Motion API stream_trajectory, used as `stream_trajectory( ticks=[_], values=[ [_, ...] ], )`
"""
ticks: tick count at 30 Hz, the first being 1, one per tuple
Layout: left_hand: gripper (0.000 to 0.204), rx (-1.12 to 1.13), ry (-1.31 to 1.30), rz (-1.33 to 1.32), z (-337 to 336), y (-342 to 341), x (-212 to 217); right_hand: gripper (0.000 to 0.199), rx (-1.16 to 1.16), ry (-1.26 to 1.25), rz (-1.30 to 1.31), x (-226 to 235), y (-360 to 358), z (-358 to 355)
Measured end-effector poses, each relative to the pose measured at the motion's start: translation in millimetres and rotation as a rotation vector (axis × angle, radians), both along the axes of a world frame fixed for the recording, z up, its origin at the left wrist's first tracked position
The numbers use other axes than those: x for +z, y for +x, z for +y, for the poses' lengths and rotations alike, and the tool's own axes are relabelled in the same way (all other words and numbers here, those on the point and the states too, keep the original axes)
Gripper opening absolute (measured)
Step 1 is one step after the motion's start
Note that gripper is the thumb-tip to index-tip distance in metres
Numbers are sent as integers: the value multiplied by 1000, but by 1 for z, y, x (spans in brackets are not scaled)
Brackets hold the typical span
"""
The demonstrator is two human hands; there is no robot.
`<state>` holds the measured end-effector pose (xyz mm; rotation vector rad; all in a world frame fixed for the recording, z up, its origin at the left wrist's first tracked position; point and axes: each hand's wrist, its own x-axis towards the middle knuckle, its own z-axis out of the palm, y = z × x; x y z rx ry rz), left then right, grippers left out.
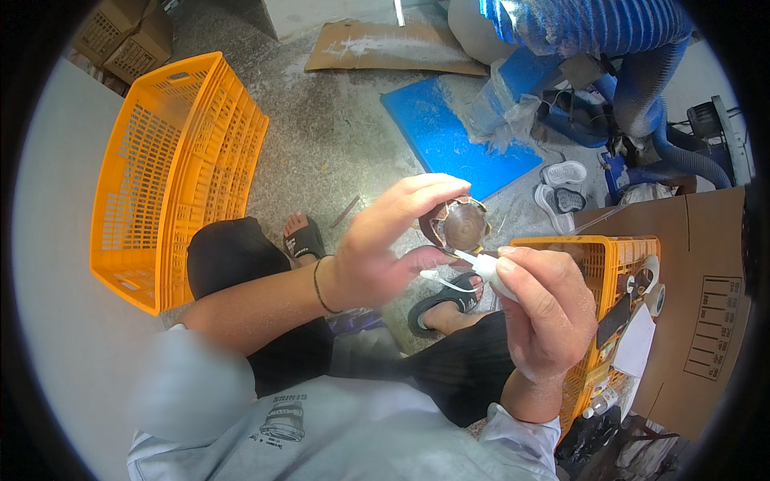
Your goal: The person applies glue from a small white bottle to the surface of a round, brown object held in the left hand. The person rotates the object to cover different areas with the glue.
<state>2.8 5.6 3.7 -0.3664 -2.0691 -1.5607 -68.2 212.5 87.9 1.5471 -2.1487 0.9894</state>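
My left hand point(377, 240) is closed around a small round brown object point(464, 224) with a pale disc-like face and a jagged, patterned rim; its exact kind is unclear. My right hand point(553, 309) pinches a small white squeeze bottle point(491, 272) with a narrow nozzle. The nozzle tip points left and sits at the lower edge of the round object; whether it touches cannot be made out. A white cap on a thin strap point(437, 277) hangs by the bottle, below my left thumb. Part of the bottle is hidden by my right fingers.
Stacked yellow crates point(215, 144) stand at the left. Another yellow crate point(589, 244) at the right bears tape rolls and papers, beside a large cardboard box point(694, 264). Ahead lie a blue board point(437, 120), a cardboard sheet point(393, 46), blue hoses point(597, 28) and loose shoes point(553, 204).
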Motion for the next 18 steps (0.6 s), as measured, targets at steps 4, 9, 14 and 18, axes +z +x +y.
stream_trajectory(
  ticks=[4,9,14,18],
  values=[
    [71,3,-7,-30,3,1,-1,24,-4,17,0,1,-1,0],
    [72,-4,11,-64,6,2,-1,25,-4,25,5,0,-3,1],
    [71,2,-8,-64,6,2,-1,25,3,26,-12,1,-3,1],
    [71,-2,-17,-61,7,1,0,24,5,40,-13,3,-3,1]
  ],
)
